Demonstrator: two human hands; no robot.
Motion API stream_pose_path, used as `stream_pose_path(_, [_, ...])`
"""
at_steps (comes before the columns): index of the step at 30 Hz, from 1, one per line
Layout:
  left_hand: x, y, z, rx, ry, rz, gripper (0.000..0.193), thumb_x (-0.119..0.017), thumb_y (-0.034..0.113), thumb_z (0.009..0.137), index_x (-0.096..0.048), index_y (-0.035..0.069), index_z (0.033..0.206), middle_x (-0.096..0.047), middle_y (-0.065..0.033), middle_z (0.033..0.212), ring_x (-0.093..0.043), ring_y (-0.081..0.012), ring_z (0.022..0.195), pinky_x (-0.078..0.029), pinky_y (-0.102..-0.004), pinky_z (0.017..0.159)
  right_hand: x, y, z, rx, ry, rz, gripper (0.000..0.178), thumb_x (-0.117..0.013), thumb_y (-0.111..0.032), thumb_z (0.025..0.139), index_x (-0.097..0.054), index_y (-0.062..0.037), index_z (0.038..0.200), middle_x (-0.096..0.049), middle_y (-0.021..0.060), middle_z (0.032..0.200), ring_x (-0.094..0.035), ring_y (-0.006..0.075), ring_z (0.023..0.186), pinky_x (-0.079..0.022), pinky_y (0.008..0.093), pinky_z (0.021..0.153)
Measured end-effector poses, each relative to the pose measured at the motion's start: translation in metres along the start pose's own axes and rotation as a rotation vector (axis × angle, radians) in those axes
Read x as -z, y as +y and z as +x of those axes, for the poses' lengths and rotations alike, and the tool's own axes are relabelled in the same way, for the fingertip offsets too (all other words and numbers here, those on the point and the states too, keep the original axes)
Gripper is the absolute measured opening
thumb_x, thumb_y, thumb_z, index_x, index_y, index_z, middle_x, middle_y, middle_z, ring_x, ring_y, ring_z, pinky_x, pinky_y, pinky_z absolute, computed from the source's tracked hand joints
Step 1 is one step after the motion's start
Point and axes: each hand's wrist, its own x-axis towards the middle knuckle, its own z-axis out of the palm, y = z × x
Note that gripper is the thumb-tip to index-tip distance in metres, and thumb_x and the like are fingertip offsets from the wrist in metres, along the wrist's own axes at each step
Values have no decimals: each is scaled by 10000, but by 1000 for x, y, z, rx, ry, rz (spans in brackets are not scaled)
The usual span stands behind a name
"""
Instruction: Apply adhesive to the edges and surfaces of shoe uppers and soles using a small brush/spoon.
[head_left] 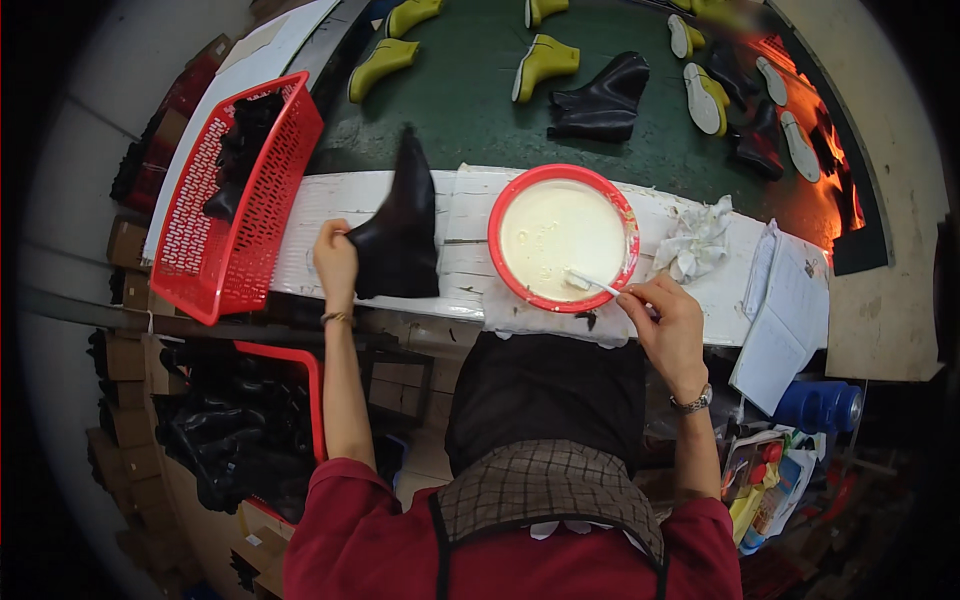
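Observation:
My left hand [336, 262] is closed on one edge of a black leather boot upper [398, 225], which is held above the white work ledge [463, 205]. The upper looks slightly blurred, with its narrow end pointing away from me. To its right sits a round red basin [494, 232] holding a cream-coloured liquid [560, 232]. Between thumb and fingers, my right hand [667, 325] grips a thin white-handled brush [600, 285] at the basin's near right rim. The brush's tip rests in the liquid.
A red perforated basket [240, 230] with black pieces stands at left; a crate of black uppers [235, 430] is below it. Yellow boot lasts [545, 68] and a black upper [603, 98] lie on the green conveyor [460, 110]. Crumpled cloth [695, 240] and papers [790, 300] are at right.

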Motion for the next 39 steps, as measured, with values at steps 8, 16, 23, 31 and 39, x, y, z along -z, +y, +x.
stream_pose_path(8, [-28,74,7,-231,-152,37,743,-712,493,904,-514,15,1438,-599,-280,1287,-541,-463,1207,-451,-489,1013,1,7,0,-34,190,-15,166,-755,-90,896,-738,-31,1050,-644,98,804,-613,191,642,-491,319,585])
stream_pose_path(16, [-55,109,5,-274,-159,176,874,-694,270,759,-320,54,1519,-605,-326,1250,-607,-490,1111,-502,-516,939,-2,35,-4,-75,203,131,132,-727,-82,928,-752,8,1022,-650,85,829,-578,150,649,-457,274,583])
stream_pose_path(23, [15,131,8,-99,-460,-336,337,-666,128,824,-684,-58,1104,-737,-151,924,-706,-214,811,-556,-324,731,-2,47,14,-31,238,168,134,-742,-69,909,-750,18,1012,-663,67,853,-612,146,691,-456,262,595])
stream_pose_path(31, [37,205,-55,254,-1335,-357,290,-712,148,882,-701,-73,1069,-720,-58,920,-651,-111,825,-530,-258,755,4,-5,61,392,181,292,160,-818,-102,820,-798,-88,978,-665,16,870,-620,143,828,-412,304,817])
stream_pose_path(39, [53,221,-65,63,-948,-529,203,-659,99,961,-700,-65,1074,-715,-16,920,-627,-68,807,-521,-244,712,-6,-13,51,371,238,269,166,-836,-138,799,-811,-124,962,-649,-20,853,-571,130,840,-359,300,835])
